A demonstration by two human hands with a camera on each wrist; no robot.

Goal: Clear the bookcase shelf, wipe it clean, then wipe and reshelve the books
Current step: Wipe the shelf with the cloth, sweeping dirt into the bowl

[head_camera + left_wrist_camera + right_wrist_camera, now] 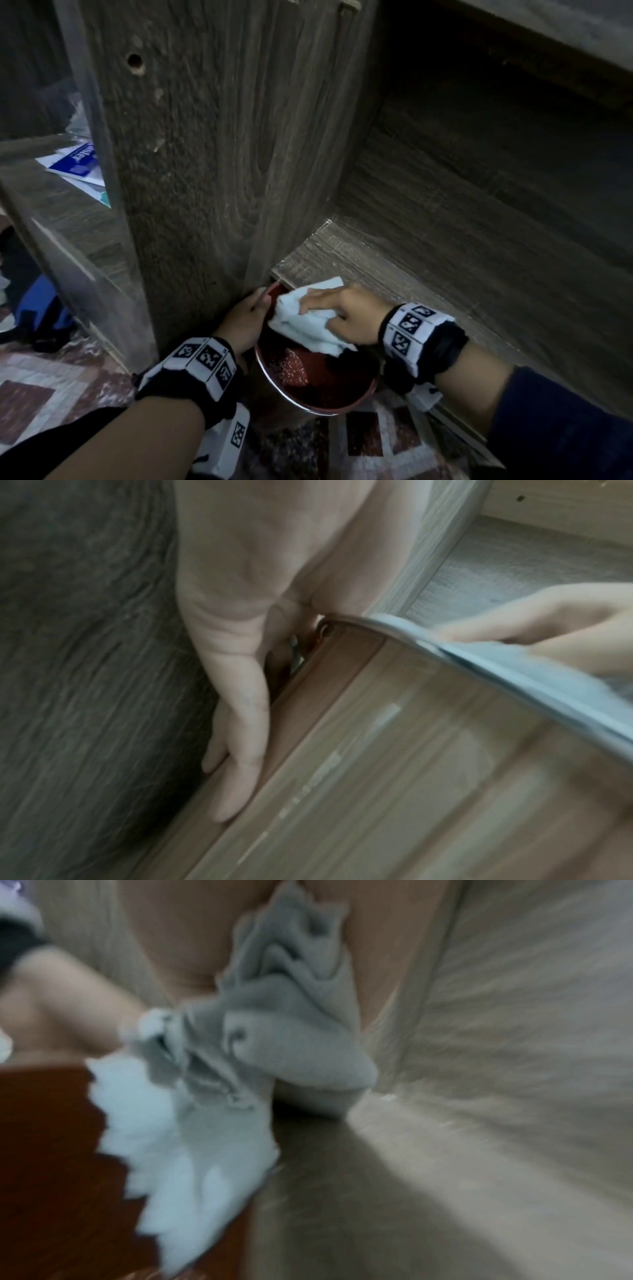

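Book: dark red hardcover [318, 380], held just in front of the bookcase's lower shelf [428, 284], at its left corner, cover facing up; in the left wrist view its spine shows as a brown curved edge [342, 696].
Left hand: left hand [245, 320] grips the book's left edge, thumb on the near corner, fingers [240, 750] laid straight along the spine (so it is curled round the book from the side, not pinching from above).
Right hand: right hand [342, 313] lies on top of the book, fingers bent over a bunched cloth and pressing it onto the cover.
Cloth: pale blue-white rag [310, 317], crumpled, covering the far upper part of the cover; the right wrist view shows its folds [274, 1031] gathered under the palm, though that picture is blurred.
Shelf: grey wood-grain board, bare where visible, right of the upright side panel [205, 171].
Side panel: stands just left of the book, touching or nearly touching the left hand; which, I cannot tell.
Other compartment: papers with a blue-and-white cover [77, 161] lie flat on a shelf to the left.
Floor: patterned carpet [44, 387] below both wrists.
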